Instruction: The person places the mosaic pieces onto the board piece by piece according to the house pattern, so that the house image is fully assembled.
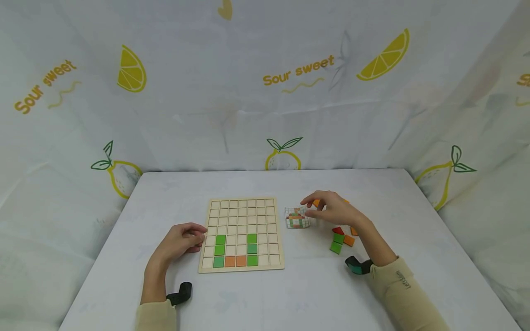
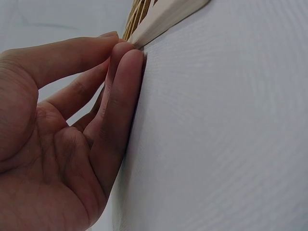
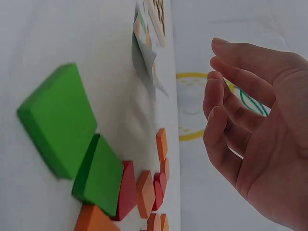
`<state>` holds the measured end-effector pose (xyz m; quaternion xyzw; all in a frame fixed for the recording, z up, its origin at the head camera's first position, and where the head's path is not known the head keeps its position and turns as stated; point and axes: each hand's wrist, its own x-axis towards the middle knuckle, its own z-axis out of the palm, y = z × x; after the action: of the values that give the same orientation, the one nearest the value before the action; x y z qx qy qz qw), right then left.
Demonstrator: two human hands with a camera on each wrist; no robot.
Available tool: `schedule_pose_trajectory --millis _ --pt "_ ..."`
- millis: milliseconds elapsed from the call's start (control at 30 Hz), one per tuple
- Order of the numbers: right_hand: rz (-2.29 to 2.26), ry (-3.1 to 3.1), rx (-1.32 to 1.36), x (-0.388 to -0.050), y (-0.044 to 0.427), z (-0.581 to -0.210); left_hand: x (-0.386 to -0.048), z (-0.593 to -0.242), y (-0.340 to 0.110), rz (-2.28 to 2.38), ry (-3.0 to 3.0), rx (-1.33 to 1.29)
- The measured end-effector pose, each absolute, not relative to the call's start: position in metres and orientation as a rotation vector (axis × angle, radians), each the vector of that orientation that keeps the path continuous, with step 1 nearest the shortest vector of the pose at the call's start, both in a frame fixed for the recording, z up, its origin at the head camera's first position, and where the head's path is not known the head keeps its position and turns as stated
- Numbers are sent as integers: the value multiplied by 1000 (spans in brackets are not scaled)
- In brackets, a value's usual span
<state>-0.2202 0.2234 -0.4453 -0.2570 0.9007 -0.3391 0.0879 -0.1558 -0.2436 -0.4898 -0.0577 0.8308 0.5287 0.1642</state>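
Observation:
A wooden grid board [image 1: 241,218] lies flat on the table, with green and orange square tiles [image 1: 229,261] set in its near cells. Fingertips of my left hand [image 1: 179,239] touch the board's left edge; the left wrist view shows these fingers [image 2: 122,86] loosely extended against the table beside the board's rim [image 2: 166,21]. My right hand [image 1: 333,209] hovers over the table beside a small printed pattern card [image 1: 296,219]. Its fingers [image 3: 219,96] are loosely bent, with nothing visible between them. Below the hand lie loose green tiles [image 3: 62,120].
Right of the card, red pieces [image 1: 337,230] and orange pieces [image 1: 349,240] lie loose near the green ones, some partly hidden behind the right hand and forearm. The table [image 1: 256,303] has a white cover. A printed white curtain [image 1: 198,115] hangs behind it.

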Motion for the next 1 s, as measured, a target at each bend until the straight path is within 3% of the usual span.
schedule_pose_trajectory --millis 267,1000 --pt "-1041 2686 -516 -236 251 -459 -156 -490 -244 1512 2366 -167" --pt "-936 2755 -374 -262 259 -480 -154 -489 -243 1522 2374 -165"
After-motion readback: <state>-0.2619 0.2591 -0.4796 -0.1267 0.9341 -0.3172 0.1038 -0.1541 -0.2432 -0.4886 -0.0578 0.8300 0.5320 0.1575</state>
